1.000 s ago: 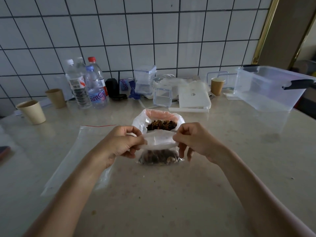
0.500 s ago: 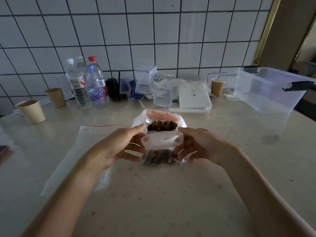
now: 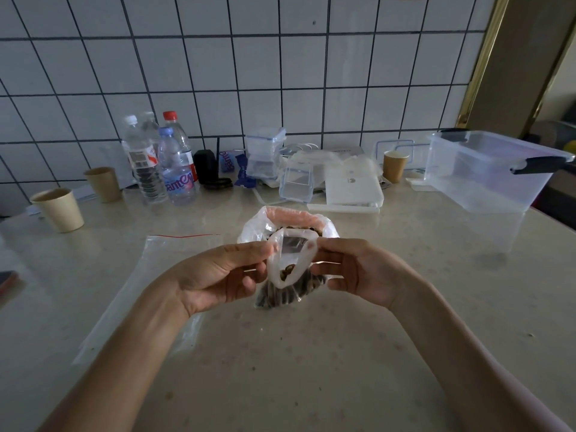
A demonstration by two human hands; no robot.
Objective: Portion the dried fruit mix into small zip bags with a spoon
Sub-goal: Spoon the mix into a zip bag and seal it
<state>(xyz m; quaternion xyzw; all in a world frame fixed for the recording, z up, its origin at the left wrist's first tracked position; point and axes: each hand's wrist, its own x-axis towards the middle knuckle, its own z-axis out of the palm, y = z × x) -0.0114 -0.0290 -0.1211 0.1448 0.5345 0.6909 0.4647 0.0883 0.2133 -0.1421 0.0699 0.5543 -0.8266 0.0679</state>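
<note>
Head view, portioning in progress. My left hand (image 3: 218, 275) and right hand (image 3: 352, 269) each pinch one side of the mouth of a small zip bag (image 3: 288, 275), holding it above the counter (image 3: 311, 369) with the mouth spread into an open loop facing me. Neither hand is free; both grasp the bag's rim, thumbs on the near edge.

The lower part of the small zip bag already carries a load of dried fruit mix (image 3: 290, 294), dark pieces bunched at the bottom, so I judge at least one portion to be largely filled. The mouth is not sealed.

Just behind it, touching or nearly touching the held bag, sits the supply bag (image 3: 258, 226), a white plastic bag with its rim rolled open and more mix showing inside; the stock is plainly not used up.

To the left, flat on the counter and partly under my left forearm, lies a large clear zip bag (image 3: 131, 275) with a red strip at its top edge.

No spoon shows anywhere, and I see no finished, closed portions set aside. Remaining, in my judgement: close this bag, then repeat for further bags.
</note>
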